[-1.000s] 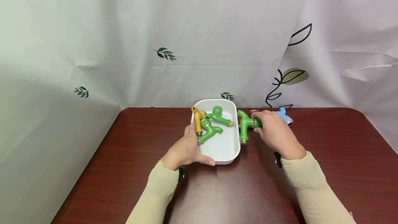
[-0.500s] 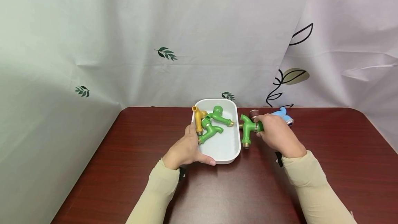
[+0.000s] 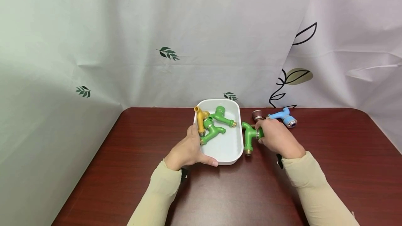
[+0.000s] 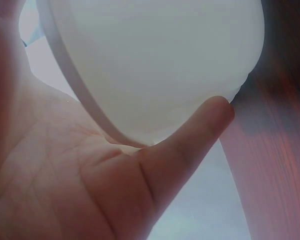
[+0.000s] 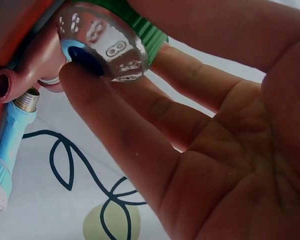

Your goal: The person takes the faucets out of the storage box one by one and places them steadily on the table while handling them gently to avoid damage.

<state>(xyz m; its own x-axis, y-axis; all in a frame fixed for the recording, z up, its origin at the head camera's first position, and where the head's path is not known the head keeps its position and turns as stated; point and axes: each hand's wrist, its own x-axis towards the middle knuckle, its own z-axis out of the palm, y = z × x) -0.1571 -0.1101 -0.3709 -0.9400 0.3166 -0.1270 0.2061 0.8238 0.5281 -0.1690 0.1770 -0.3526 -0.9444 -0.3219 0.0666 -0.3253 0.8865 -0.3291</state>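
Note:
A green faucet (image 3: 249,137) stands just right of the white tray (image 3: 223,163) in the head view. My right hand (image 3: 279,138) grips its knob; in the right wrist view the ridged green knob (image 5: 149,37) with a silver cap lies between thumb and fingers. My left hand (image 3: 188,151) rests against the tray's left wall and near corner, thumb straight along the near side. In the left wrist view the thumb (image 4: 190,135) touches the tray's white outer wall (image 4: 160,60). Inside the tray lie a yellow faucet (image 3: 201,121) and two green faucets, one far (image 3: 220,116), one near (image 3: 211,133).
A brown faucet (image 3: 257,115) lies behind the right hand, partly hidden by it. Right of that lies a light blue faucet (image 3: 284,116) near the table's far edge. The dark red table (image 3: 141,142) meets a pale curtain (image 3: 188,44) with leaf prints.
My right hand has brought the green faucet a little nearer to me along the tray's right side. More of the brown and blue faucets shows behind it. The left hand and tray stay put.

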